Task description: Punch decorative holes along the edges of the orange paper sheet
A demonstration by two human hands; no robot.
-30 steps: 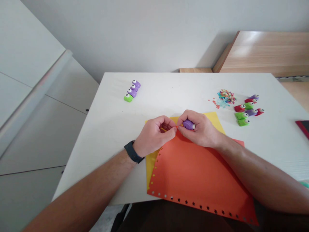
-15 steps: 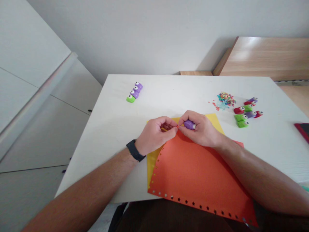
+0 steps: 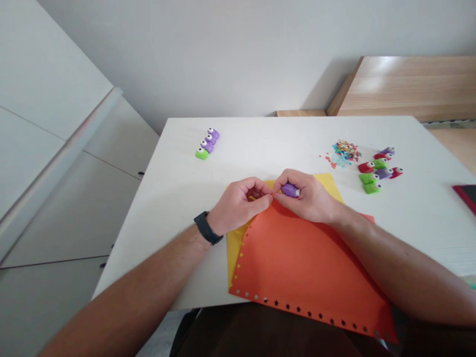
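An orange sheet of paper (image 3: 305,263) lies in front of me, its left and bottom edges punched with small holes, several of them star-shaped. Its top edge bends up to my fingertips. My left hand (image 3: 249,202), with a black band on the wrist, pinches that edge between thumb and fingers. Right beside it, my right hand (image 3: 308,196) has thumb and forefinger closed at the same spot. A small purple paper punch (image 3: 290,190) is tucked inside the right hand, its white end showing. Under the orange sheet is a yellow sheet (image 3: 327,184).
On the white table (image 3: 167,193), several punches, purple and green (image 3: 202,153), stand in a row at the back left. More punches (image 3: 372,178) cluster at the right, near a pile of colourful paper bits (image 3: 345,151). A dark red-edged object (image 3: 466,196) sits at the far right.
The view has shifted slightly. Both hands keep their hold at the top edge of the orange sheet, with hardly any movement.
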